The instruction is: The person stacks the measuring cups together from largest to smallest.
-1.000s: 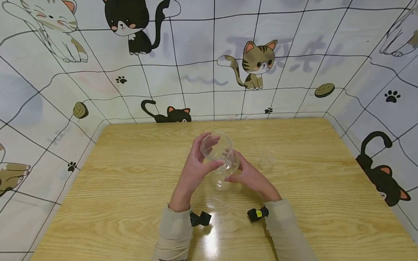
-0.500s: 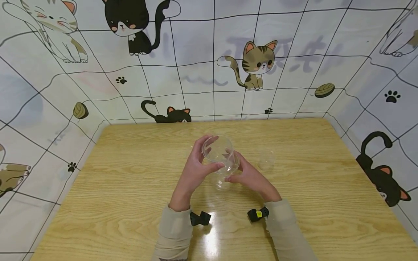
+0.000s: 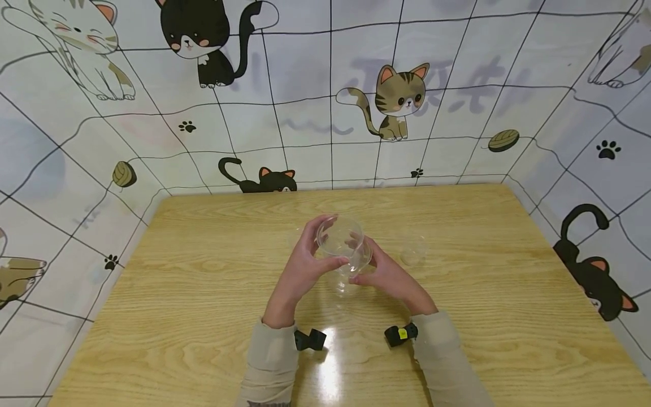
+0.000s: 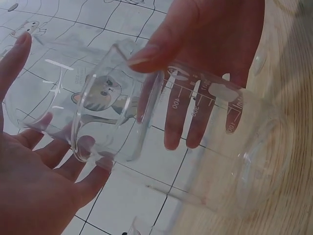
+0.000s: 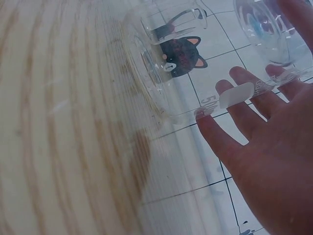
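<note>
My left hand (image 3: 305, 263) grips a clear beaker (image 3: 339, 240), thumb in front and fingers round the far side. Its lower part sits inside the mouth of a second clear beaker (image 4: 208, 161), as the left wrist view shows. That lower beaker carries white graduation marks and is held by my right hand (image 3: 389, 277), thumb on one side and fingers along the other. In the right wrist view, the right fingers (image 5: 249, 117) lie against its marked wall near the base. Whether this base touches the table cannot be told.
On the wooden table (image 3: 203, 305), another small transparent vessel (image 3: 414, 250) stands to the right of the hands. Something faint and clear lies behind the left hand. A cat-print cloth (image 3: 305, 124) rises behind the table and along both sides.
My left hand has moved slightly down and nearer with the upper beaker, which sits lower in the other one. The right hand has hardly moved.
</note>
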Demonstrator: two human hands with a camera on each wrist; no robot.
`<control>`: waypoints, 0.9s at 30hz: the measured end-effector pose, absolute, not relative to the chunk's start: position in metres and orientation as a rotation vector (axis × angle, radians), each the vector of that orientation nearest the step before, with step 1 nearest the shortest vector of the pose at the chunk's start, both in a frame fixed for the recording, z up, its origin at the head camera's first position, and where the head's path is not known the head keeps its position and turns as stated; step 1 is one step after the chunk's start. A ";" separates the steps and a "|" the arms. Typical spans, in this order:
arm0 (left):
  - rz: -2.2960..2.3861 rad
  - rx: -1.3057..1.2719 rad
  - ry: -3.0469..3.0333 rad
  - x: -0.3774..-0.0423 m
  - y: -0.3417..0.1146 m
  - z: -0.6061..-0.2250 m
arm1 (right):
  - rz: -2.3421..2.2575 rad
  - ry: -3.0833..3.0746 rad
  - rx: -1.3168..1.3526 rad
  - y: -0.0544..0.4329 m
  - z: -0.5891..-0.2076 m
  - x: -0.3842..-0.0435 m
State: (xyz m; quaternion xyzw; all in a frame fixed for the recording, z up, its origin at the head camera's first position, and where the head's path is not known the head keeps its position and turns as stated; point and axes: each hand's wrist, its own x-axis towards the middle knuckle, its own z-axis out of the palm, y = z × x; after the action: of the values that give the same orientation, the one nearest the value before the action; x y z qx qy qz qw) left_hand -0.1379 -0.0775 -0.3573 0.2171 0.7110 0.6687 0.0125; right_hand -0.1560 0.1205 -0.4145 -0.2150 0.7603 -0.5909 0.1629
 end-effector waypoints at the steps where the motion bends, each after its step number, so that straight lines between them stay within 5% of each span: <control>1: 2.066 0.671 2.228 -0.138 -0.078 -0.358 | -1.683 2.169 -0.618 0.121 -0.415 -0.156; 27: 1.857 0.577 2.279 -0.154 -0.081 -0.399 | -1.714 2.183 -0.634 0.124 -0.446 -0.168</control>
State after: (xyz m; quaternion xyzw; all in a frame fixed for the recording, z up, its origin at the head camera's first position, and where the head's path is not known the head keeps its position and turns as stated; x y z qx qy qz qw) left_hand -0.1544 -0.0814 -0.3988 0.1919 0.7588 0.6181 0.0727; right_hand -0.1678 0.1243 -0.4459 -0.2203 0.7584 -0.5956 0.1469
